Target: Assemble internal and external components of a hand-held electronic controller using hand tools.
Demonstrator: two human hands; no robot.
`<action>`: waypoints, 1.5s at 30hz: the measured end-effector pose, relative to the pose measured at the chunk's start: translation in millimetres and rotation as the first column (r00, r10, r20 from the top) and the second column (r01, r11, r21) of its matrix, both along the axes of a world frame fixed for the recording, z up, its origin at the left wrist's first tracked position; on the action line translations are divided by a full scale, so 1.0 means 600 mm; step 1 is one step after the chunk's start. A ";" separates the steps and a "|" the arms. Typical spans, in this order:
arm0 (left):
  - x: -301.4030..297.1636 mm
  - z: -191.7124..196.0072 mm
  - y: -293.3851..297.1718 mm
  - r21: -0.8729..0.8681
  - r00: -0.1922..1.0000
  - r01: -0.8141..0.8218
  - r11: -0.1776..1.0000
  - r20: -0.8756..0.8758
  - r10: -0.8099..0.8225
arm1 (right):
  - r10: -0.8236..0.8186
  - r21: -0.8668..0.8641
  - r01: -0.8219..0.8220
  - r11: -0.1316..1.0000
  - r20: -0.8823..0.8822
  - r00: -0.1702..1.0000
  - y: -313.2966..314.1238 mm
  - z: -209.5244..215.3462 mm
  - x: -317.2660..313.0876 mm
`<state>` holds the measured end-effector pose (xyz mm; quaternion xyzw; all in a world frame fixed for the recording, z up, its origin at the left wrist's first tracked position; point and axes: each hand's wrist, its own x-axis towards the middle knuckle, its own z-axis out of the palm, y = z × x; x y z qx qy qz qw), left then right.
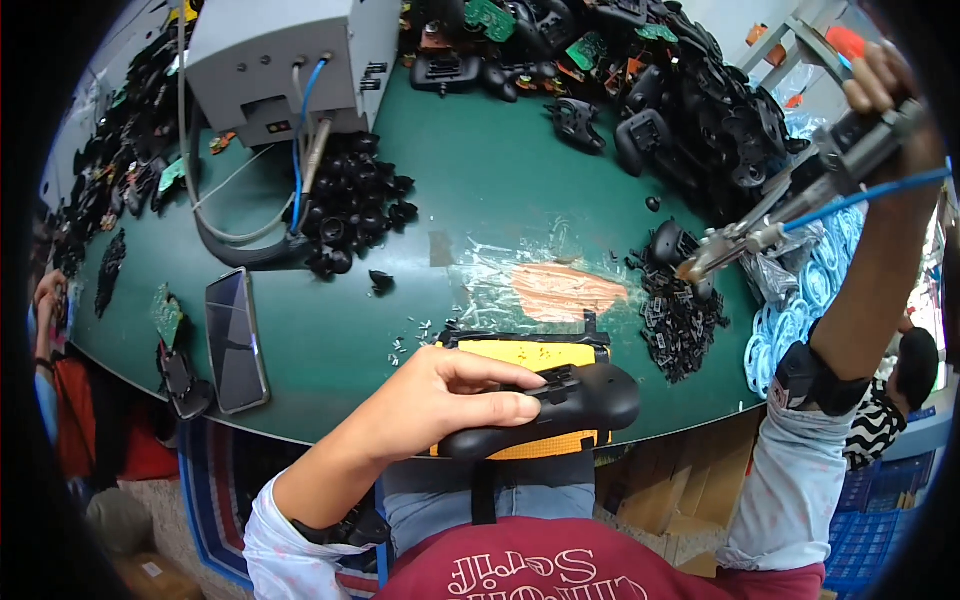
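My left hand (455,392) grips a black game controller shell (575,405) and presses it onto a yellow fixture (525,356) at the near edge of the green table (480,190). My right hand (885,85) is raised at the far right and holds a pneumatic screwdriver (800,195) with a blue air hose (870,192). The tool's tip (690,270) points down-left, above a pile of small black parts (680,315), well apart from the controller.
A grey machine box (290,60) with cables stands at the back left, black buttons (355,200) heaped beside it. A phone (236,338) lies at the left. Black controller shells (660,90) are piled at the back right. Another person's hand (48,290) shows at the far left.
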<state>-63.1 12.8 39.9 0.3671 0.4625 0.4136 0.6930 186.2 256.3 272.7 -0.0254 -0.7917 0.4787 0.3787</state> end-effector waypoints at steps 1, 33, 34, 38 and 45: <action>0.005 0.006 0.000 -0.008 0.999 0.022 1.000 0.032 -0.022 | -0.210 0.039 0.210 0.977 0.005 0.978 -0.003 -0.014 -0.004; -0.019 0.089 -0.089 0.790 0.787 -0.048 0.611 -0.347 0.510 | -0.056 0.113 0.038 0.993 0.158 0.986 -0.275 -0.339 0.038; -0.068 0.124 -0.128 0.409 0.692 0.214 0.887 -0.704 0.158 | -0.120 0.140 0.089 0.986 0.231 0.966 -0.240 -0.337 0.084; -0.079 0.131 -0.121 -0.202 0.322 0.697 0.688 -0.769 -0.552 | -0.846 0.412 0.746 0.523 0.147 0.512 -0.074 -0.362 0.218; -0.053 0.072 -0.090 0.039 0.671 0.527 0.849 -0.632 -0.388 | -0.932 0.867 0.341 -0.363 -0.346 -0.111 0.192 -0.459 0.295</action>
